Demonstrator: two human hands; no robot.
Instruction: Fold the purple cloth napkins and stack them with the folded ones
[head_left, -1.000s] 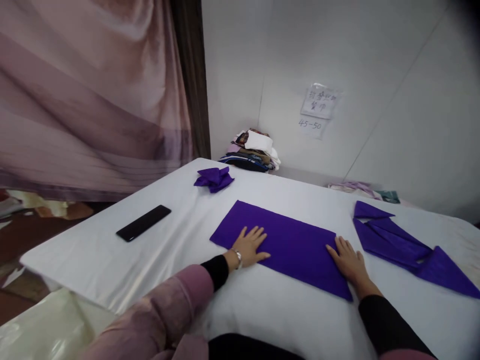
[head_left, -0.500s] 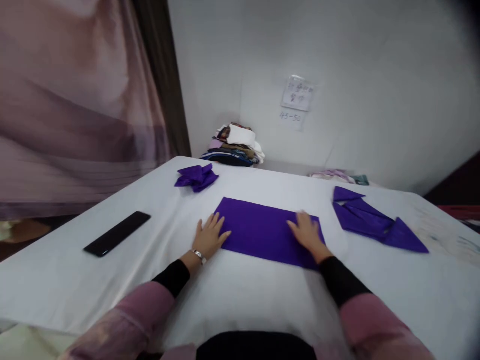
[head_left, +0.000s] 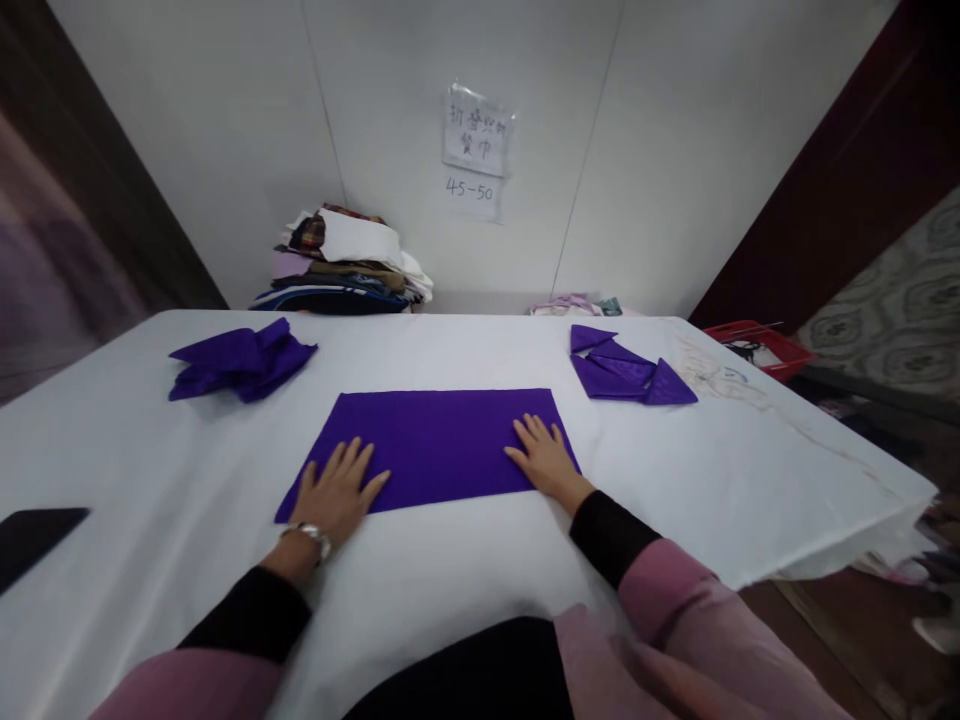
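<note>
A purple cloth napkin (head_left: 442,440), folded into a flat rectangle, lies in front of me on a white-covered table (head_left: 420,560). My left hand (head_left: 337,495), with a silver bracelet at the wrist, rests flat on its near left part, fingers spread. On the right end of the napkin lies my right hand (head_left: 546,458), also flat with fingers apart. Farther back on the left is a crumpled purple napkin (head_left: 244,360). Another purple napkin (head_left: 626,370), folded into pointed shapes, sits at the back right.
A dark phone-like slab (head_left: 37,535) lies at the left edge of view. Behind the table are a stack of folded clothes (head_left: 345,260) and some pale cloth (head_left: 566,304). Handwritten paper signs (head_left: 476,150) hang on the wall. Beyond the right side stands a red basket (head_left: 780,352).
My view has swung to the right, bringing the red basket into sight. My right hand, blurred and slightly raised-looking before, now rests still on the napkin's right end. The left hand stays on its left side.
</note>
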